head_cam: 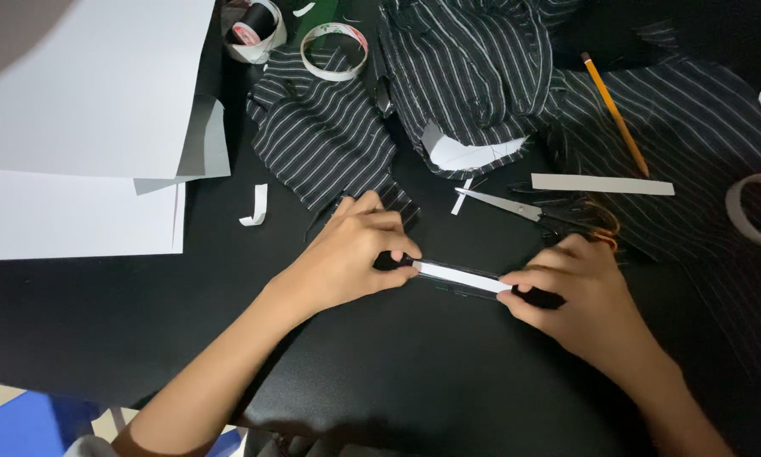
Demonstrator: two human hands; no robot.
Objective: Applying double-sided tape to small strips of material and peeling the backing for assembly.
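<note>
Fingers of the left hand (pixel 351 258) curl down and pinch the left end of a narrow white strip (pixel 461 277); fingers of the right hand (pixel 579 296) press together on its right end. Strip: lies over a dark backing piece, held between both hands just above the black table (pixel 397 372), near the table's middle.

Around the hands:
- Scissors (pixel 524 207), blades shut, pointing left, just beyond the right hand; handles partly hidden by fabric.
- Striped black fabric (pixel 330 140), several crumpled pieces across the far side, one touching the left hand's far edge.
- Pencil (pixel 615 114), yellow, lying slantwise on the fabric at right.
- Flat grey-white strip (pixel 602 184), beside the pencil's tip.
- Small curled paper scrap (pixel 256 206), left of the fabric, well apart from the hands.
- White paper sheets (pixel 76 127), stacked at far left.
- Two tape rolls at the far edge: one with a black core (pixel 255 30), one thin white ring (pixel 334 51).
- Another white ring (pixel 757 211), cut off by the right edge.
</note>
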